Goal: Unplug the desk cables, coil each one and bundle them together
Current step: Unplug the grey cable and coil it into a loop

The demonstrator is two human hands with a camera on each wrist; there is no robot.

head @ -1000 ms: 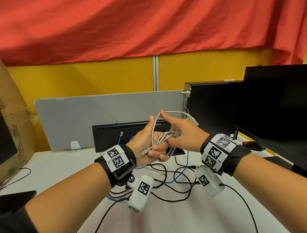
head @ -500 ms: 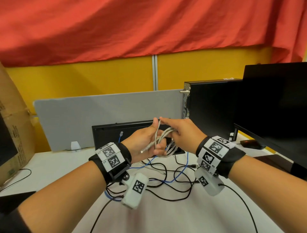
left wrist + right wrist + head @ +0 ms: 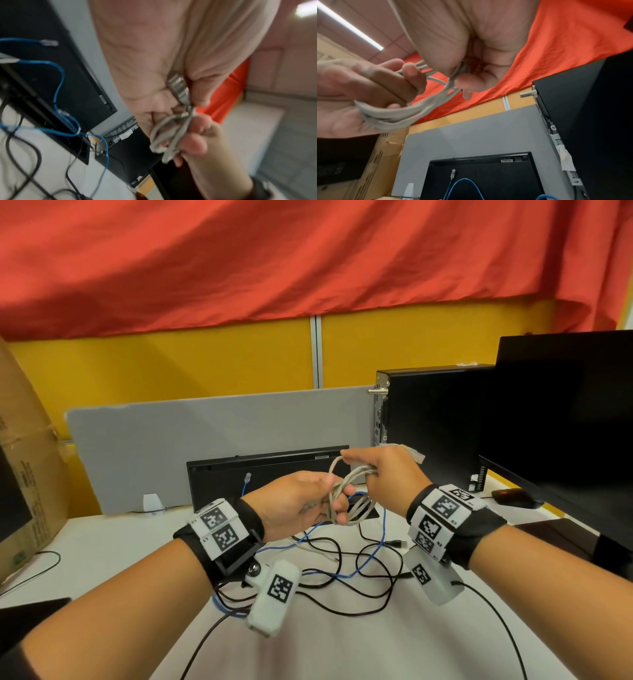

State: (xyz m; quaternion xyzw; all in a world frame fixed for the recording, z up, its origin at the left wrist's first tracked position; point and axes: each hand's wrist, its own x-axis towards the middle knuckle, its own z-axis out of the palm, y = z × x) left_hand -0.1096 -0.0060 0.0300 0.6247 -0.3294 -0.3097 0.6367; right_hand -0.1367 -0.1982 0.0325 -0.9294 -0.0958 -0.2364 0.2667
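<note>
A coiled grey cable hangs in the air between both hands above the white desk. My left hand grips the coil's left side, fingers curled round several strands. My right hand pinches the strands at the top; the cable's clear plug sticks out past its knuckles. In the right wrist view the grey loops run from the right palm to the left fingers. A blue cable and black cables lie tangled on the desk below.
A black keyboard leans against the grey divider. A black computer tower and a monitor stand at the right, with a mouse beside them. A cardboard box stands at the left.
Both hands dropped a little and drew slightly apart. The right hand carried the plug end over to the right, and the coil now hangs lower between them.
</note>
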